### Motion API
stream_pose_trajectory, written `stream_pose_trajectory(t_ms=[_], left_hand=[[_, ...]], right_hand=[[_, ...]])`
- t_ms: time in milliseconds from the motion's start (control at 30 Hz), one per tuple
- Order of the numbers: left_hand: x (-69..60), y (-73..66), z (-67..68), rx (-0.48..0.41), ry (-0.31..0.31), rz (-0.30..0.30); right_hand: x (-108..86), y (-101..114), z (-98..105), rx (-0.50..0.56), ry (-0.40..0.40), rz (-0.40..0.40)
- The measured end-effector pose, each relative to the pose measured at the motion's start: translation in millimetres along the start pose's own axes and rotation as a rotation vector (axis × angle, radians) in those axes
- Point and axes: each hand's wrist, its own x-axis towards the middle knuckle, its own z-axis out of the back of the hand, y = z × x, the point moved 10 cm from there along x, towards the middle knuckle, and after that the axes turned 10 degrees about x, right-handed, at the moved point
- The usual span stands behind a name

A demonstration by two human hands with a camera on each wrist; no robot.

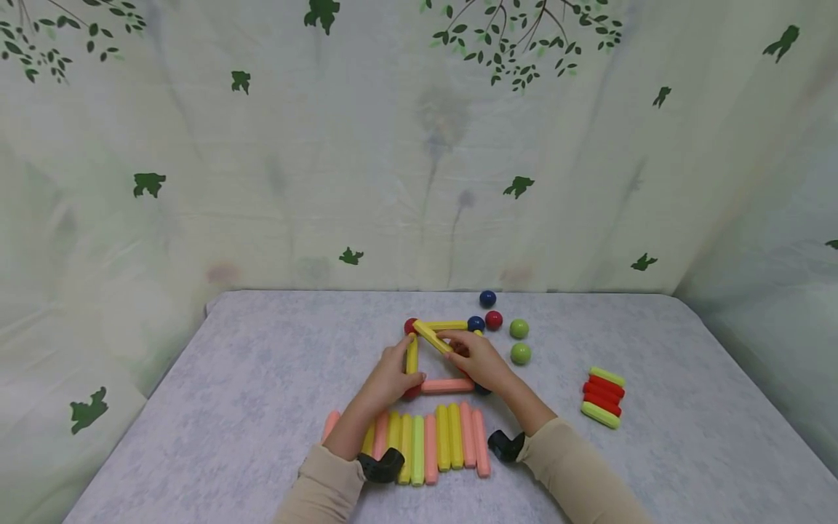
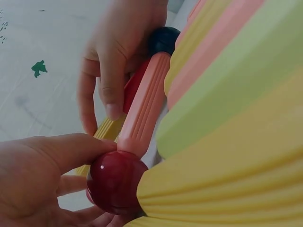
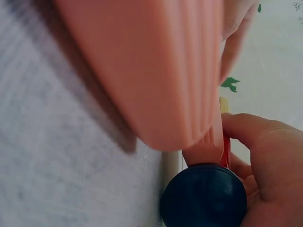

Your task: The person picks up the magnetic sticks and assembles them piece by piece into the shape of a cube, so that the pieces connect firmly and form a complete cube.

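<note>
A four-cornered frame of sticks and balls lies on the table: a yellow stick at the back, a yellow stick at left, a pink stick in front. My left hand grips its left side, the thumb by the front-left red ball. My right hand pinches a slanting yellow stick, whose far end is at the back-left red ball. Beside the right hand shows a red stick. The right hand partly hides the frame's right side; a dark blue ball is its front-right corner.
In front of the frame lies a row of pink, yellow and green sticks. Loose balls sit behind and right: blue, red, green and green. Short red and green sticks lie farther right. A patterned cloth hangs behind.
</note>
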Motion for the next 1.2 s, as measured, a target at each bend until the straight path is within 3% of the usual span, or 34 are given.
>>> stream_pose_trajectory(t_ms=[300,633,767,933,1067,1200], left_hand=[[2.7,3.6,-3.4,0.019,0.046,0.001],[4.2,7.6,-5.8,0.000,0.054,0.041],[4.5,6.9,-6.7,-0.006,0.051,0.027],[3.6,7.0,-5.8,0.004,0.047,0.033],[2.8,7.6,-5.3,0.010,0.046,0.040],[2.8,8.2,-6.5,0.004,0.050,0.032]], right_hand=[[0.6,-9.8,2.0,-0.040,-0.021,-0.106],[-0.2,-9.0,1.9,-0.077,0.001,-0.100],[-0.9,-8.6,19.3,-0.097,-0.085,-0.108],[-7.0,-22.0,46.5,-0.113,-0.218,-0.250],[-12.9,-40.2,47.1,-0.098,-0.180,-0.392],[-16.9,-53.5,44.2,0.026,-0.155,-0.466]])
